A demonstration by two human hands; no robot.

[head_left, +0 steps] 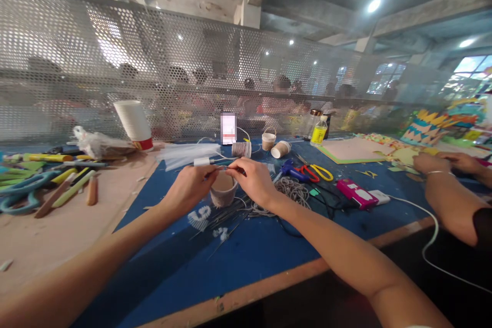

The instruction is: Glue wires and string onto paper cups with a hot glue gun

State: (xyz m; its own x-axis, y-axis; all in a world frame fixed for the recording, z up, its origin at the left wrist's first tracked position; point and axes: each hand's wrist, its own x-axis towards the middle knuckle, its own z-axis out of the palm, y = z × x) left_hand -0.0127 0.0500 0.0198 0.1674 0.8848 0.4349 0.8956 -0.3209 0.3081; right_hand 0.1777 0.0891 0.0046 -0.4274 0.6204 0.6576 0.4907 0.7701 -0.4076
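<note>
Ceiling lamp (373, 5) glaring; window (468, 65) bright; blue mat (269, 248) partly shadowed; edges stretched.

Cup (223, 199) mid-tabletop (253, 251), clutter on every side, mesh screen (154, 72) running behind the back edge.
So the left hand (196, 182) and right hand (253, 177) are either side of the cup's rim, cord heap (292, 195) just right of it. Behind the cup there's a spool (239, 150), then a phone (228, 128) nearer the back edge; an upright small cup (268, 142) and a tipped one are right of those, and a bottle (319, 132) further right. Scissors (327, 180) lie in front of the bottle, power bank (355, 193) to their right, nearer the front edge, paper sheets (353, 149) behind it. Board (77, 246) on the left: cup stack (132, 122) near its back right corner.
</note>
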